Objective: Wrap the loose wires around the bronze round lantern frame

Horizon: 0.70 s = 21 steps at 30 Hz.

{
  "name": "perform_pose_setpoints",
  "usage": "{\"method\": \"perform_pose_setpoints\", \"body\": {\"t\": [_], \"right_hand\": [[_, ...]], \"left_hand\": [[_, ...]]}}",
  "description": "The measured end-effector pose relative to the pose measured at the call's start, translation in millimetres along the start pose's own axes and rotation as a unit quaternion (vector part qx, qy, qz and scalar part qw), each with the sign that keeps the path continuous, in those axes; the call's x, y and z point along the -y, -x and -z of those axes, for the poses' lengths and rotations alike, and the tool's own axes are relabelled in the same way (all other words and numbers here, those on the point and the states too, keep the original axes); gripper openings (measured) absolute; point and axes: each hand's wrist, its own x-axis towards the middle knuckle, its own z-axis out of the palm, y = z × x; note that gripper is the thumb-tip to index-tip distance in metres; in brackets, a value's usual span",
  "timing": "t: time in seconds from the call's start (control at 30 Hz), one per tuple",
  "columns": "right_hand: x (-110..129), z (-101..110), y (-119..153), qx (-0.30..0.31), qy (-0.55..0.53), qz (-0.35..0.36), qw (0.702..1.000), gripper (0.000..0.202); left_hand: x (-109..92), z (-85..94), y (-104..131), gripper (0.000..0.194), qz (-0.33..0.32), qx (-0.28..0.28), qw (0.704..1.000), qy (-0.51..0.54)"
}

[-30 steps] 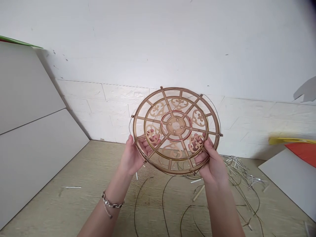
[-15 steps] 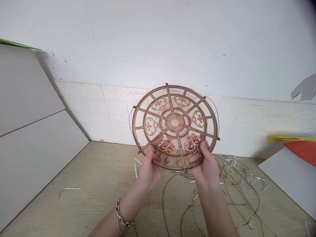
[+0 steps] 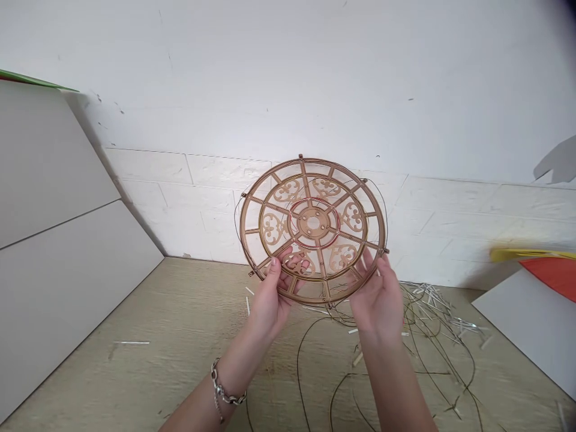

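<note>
A round, bronze-coloured openwork frame (image 3: 314,222) is held up and tilted in front of me, like a spoked wheel with scroll ornaments. Small lugs stick out from its rim, and thin wires run along its rings, reddish near the hub and dark at the outside. My left hand (image 3: 272,300) is closed on the lower left rim, thumb in front and fingers behind, showing through the gaps. At the lower right, my right hand (image 3: 378,300) cups the rim, its fingers partly hidden behind the frame and its thumb beside the edge near a lug.
Dark loose wires (image 3: 330,384) curl over the wooden tabletop (image 3: 180,348). A pile of thin silvery strips (image 3: 427,297) lies at the back right. Light panels flank the work area, a left panel (image 3: 58,288) and a right panel (image 3: 535,324). Behind stands a white wall (image 3: 252,78).
The frame has shifted slightly left and turned a little. My right thumb has moved off the front of the rim to its outer edge; my left hand keeps its hold.
</note>
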Motion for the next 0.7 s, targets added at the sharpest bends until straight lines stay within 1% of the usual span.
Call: {"method": "perform_pose_setpoints", "body": {"t": [0.03,0.07,0.1,0.13,0.17,0.2,0.23,0.27,0.3,0.33,0.37,0.4,0.43,0.5,0.7], "right_hand": [[0.8,3.1,-0.8,-0.026,0.045,0.062,0.997,0.042],[2.8,5.9,-0.8,-0.059,0.091,0.136,0.985,0.046],[6.1,8.0,0.2,-0.088,0.135,0.218,0.963,0.048],[10.8,9.3,2.3,-0.091,0.181,0.297,0.933,0.047],[16.4,9.6,5.5,-0.06,0.237,0.366,0.898,0.041],[22.4,9.0,9.6,-0.001,0.3,0.418,0.858,0.033],[28.2,7.6,14.4,0.085,0.372,0.445,0.81,0.023],[33.0,5.5,19.3,0.178,0.443,0.445,0.758,0.015],[36.4,3.0,24.2,0.257,0.5,0.426,0.709,0.011],[38.1,0.3,28.5,0.316,0.544,0.398,0.668,0.011],[38.1,-2.2,32.1,0.35,0.573,0.373,0.64,0.011],[36.6,-4.4,34.8,0.366,0.59,0.356,0.625,0.01],[34.1,-6.1,36.6,0.371,0.601,0.347,0.618,0.009],[28.3,-8.0,37.9,0.366,0.61,0.345,0.613,0.009],[21.8,-7.2,36.7,0.367,0.594,0.333,0.633,0.015]], "left_hand": [[-1.7,0.4,-0.9,0.028,-0.006,-0.002,1.0,-0.003],[-3.7,0.9,-1.9,0.028,-0.011,-0.005,1.0,-0.006],[-5.9,1.3,-3.0,0.028,-0.016,-0.009,1.0,-0.009],[-8.1,1.8,-4.2,0.028,-0.022,-0.014,1.0,-0.012],[-10.4,2.4,-5.3,0.027,-0.028,-0.019,0.999,-0.015],[-12.6,2.9,-6.4,0.027,-0.033,-0.023,0.999,-0.018],[-14.6,3.5,-7.4,0.026,-0.038,-0.027,0.999,-0.021],[-16.5,4.0,-8.2,0.025,-0.045,-0.028,0.998,-0.023],[-18.3,4.5,-8.9,0.024,-0.052,-0.03,0.998,-0.026],[-19.8,4.9,-9.4,0.024,-0.059,-0.03,0.997,-0.028],[-21.2,5.3,-9.8,0.024,-0.065,-0.031,0.997,-0.031],[-22.4,5.6,-10.1,0.024,-0.07,-0.032,0.996,-0.034],[-23.4,5.9,-10.3,0.024,-0.074,-0.034,0.996,-0.038],[-24.9,6.3,-10.5,0.026,-0.081,-0.039,0.995,-0.045],[-26.1,6.3,-10.2,0.028,-0.091,-0.057,0.992,-0.067]]}}
